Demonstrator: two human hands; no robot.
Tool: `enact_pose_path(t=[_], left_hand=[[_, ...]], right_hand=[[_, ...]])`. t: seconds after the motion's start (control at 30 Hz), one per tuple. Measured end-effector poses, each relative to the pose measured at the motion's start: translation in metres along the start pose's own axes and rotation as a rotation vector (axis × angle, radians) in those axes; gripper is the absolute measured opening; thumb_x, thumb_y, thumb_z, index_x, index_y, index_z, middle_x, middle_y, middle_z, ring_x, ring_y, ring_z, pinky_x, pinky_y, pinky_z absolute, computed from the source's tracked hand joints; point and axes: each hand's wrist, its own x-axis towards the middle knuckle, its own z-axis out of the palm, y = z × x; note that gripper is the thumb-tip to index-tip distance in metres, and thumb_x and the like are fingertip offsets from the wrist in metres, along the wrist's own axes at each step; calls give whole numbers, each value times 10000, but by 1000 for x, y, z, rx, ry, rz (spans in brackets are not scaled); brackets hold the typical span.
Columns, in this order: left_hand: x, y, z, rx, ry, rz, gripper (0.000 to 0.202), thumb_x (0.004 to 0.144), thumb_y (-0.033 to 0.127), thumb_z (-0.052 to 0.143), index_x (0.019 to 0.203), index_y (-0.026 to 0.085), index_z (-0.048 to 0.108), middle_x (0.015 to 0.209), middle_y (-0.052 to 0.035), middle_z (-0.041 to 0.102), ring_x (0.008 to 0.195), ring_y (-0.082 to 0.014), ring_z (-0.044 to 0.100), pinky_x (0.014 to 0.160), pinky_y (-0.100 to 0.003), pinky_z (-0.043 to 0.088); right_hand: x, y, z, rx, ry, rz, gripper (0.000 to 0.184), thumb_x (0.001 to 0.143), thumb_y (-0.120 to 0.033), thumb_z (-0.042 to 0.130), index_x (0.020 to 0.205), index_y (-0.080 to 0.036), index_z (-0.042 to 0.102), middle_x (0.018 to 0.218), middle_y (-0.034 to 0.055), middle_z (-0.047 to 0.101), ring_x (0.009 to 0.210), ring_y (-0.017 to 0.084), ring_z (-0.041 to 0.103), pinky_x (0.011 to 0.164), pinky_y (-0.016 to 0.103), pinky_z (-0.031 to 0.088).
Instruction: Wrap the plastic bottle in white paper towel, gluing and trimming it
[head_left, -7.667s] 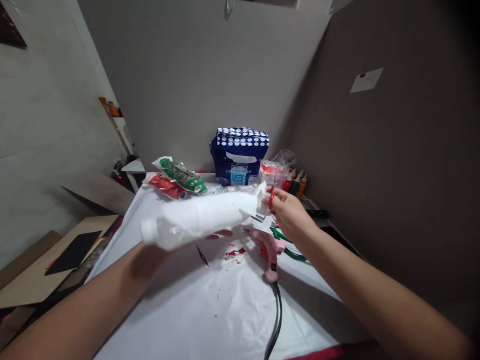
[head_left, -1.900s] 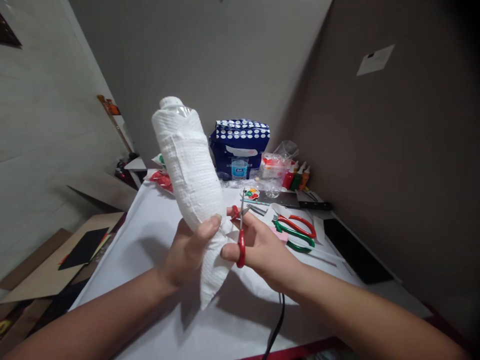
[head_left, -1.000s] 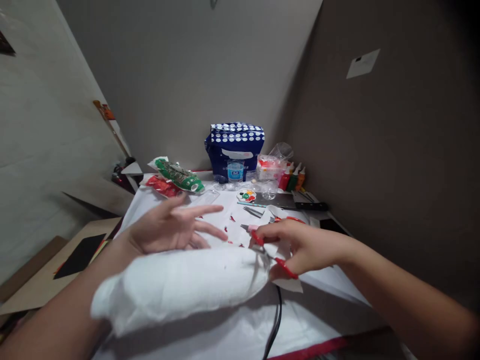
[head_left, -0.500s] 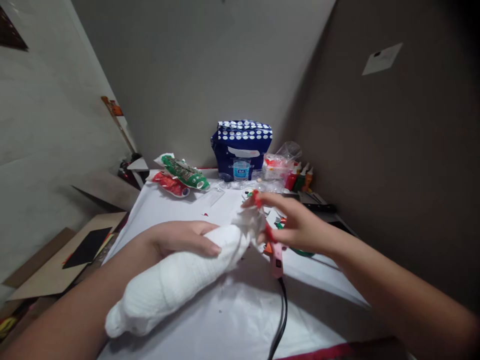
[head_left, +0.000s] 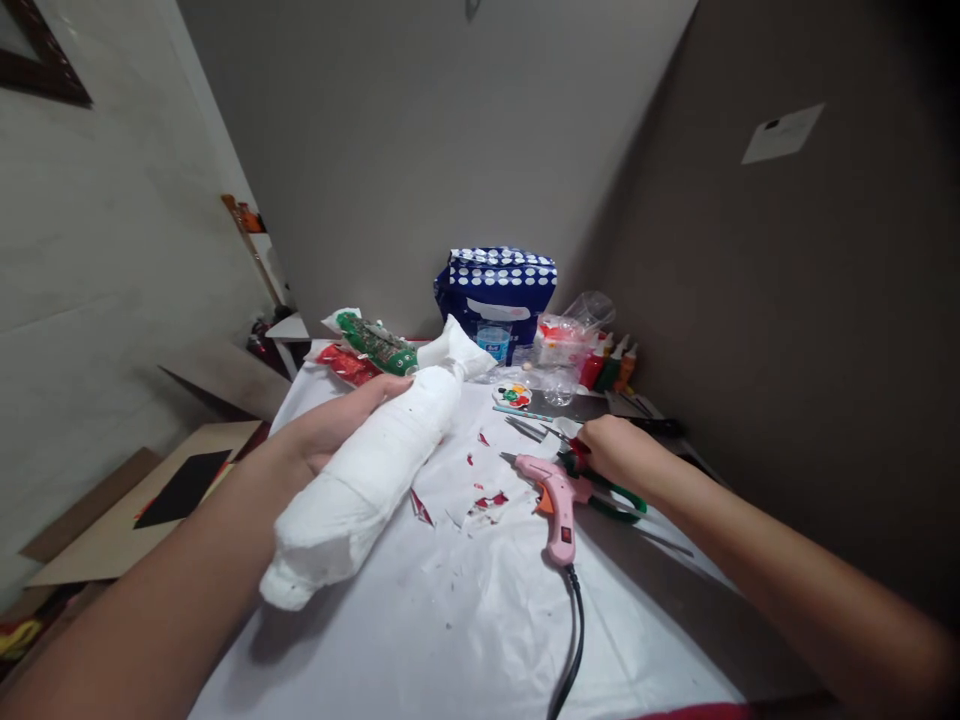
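A long white-wrapped bottle shape [head_left: 375,450], pinched near its far end into a flared, tail-like tip, is held tilted above the table. My left hand [head_left: 352,415] is closed around its left side, mostly hidden behind it. Over at the right, my right hand [head_left: 604,445] reaches down with bent fingers among scissors [head_left: 626,500] with green handles; what its fingertips grip is hidden. Just in front of that hand lies a pink hot glue gun [head_left: 555,500] with an orange trigger and a black cord.
Red scraps [head_left: 491,500] lie mid-table. Behind are decorated green [head_left: 375,340] and red [head_left: 345,365] fish-like shapes, a blue bag [head_left: 499,295], paint bottles [head_left: 611,365] and a paint palette [head_left: 512,395]. Cardboard [head_left: 150,500] sits at the left; a wall [head_left: 787,300] bounds the right.
My right hand has let go of the gathered white end and moved right and down to the scissors. The white-wrapped shape has swung more upright in my left hand.
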Motion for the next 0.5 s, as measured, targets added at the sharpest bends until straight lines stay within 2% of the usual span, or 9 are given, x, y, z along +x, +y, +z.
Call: enact_pose_path(t=[0.17, 0.33, 0.5], left_hand=[[3, -4, -4, -20, -66, 38, 344, 941, 322, 457, 919, 82, 702, 651, -92, 719, 530, -197, 676, 464, -259, 550], [0, -7, -4, -60, -62, 55, 331, 932, 326, 482, 867, 87, 700, 613, -65, 698, 502, -175, 656, 463, -244, 539], [-3, -9, 2, -93, -94, 70, 338, 924, 246, 423, 797, 81, 688, 565, -79, 683, 466, -170, 640, 454, -241, 530]], right_hand=[[4, 6, 1, -90, -99, 55, 316, 928, -318, 605, 1192, -146, 590, 1207, 110, 607, 1023, 225, 627, 858, 409, 536], [5, 19, -1, -106, -188, 78, 308, 926, -319, 608, 1187, -155, 593, 1197, 99, 612, 1017, 225, 631, 846, 399, 541], [0, 27, 0, -81, -194, 105, 300, 931, -319, 599, 1191, -170, 591, 1208, 92, 608, 1018, 221, 629, 847, 404, 541]])
